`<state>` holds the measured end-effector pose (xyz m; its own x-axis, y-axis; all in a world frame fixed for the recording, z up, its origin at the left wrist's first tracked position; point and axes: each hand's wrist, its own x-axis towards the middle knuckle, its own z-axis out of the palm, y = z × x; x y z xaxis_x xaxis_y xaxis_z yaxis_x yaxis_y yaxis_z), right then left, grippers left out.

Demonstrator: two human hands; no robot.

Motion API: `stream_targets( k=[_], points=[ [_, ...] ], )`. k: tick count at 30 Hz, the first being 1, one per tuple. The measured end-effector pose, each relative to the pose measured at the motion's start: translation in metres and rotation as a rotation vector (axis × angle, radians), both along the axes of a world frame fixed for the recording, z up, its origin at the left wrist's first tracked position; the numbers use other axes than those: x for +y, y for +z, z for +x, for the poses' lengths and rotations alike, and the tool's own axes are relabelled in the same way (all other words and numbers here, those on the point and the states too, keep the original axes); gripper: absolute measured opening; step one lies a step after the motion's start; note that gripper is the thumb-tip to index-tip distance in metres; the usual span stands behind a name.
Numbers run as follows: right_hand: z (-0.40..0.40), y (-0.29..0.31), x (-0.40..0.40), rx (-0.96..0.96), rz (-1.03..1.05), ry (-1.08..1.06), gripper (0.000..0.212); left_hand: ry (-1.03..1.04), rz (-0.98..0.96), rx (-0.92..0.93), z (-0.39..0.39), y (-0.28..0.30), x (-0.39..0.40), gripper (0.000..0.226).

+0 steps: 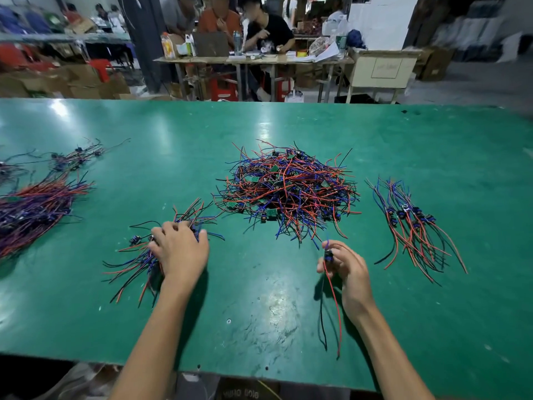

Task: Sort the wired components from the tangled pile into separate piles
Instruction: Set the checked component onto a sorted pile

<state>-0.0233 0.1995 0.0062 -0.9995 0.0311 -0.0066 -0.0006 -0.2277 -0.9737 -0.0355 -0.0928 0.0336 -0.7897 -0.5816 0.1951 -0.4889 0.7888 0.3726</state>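
Note:
A tangled pile (288,192) of red, blue and black wired components with small green boards lies in the middle of the green table (259,298). My left hand (180,251) rests fingers-down on a small sorted pile (150,255) at the front left. My right hand (346,267) pinches one wired component (328,255) by its dark blue body, just in front of the tangled pile; its red and black wires trail down toward the table's near edge. Another sorted pile (415,226) lies to the right.
A large bundle of wired parts (34,209) and a thinner one (75,160) lie at the far left. Beyond the table's far edge people sit at a cluttered workbench (253,57), with boxes and red stools around.

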Motion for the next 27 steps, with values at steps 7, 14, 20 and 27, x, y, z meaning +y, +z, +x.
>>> stream_targets(
  k=[7,14,20,27],
  points=[
    [-0.003,-0.001,0.002,0.012,-0.138,0.021,0.015,-0.618,0.582,0.095,0.019,0.007,0.089,0.025],
    [-0.004,-0.015,-0.007,0.053,-0.034,0.033,0.016,-0.747,0.806,0.196,0.026,-0.006,0.160,0.021],
    [-0.001,-0.016,-0.008,0.087,0.091,0.154,0.021,-0.535,0.832,0.244,0.024,-0.018,0.157,0.020],
    [0.001,-0.014,-0.011,0.126,0.225,0.011,0.012,-0.638,1.000,0.279,0.035,-0.026,0.158,0.019]
  ],
)
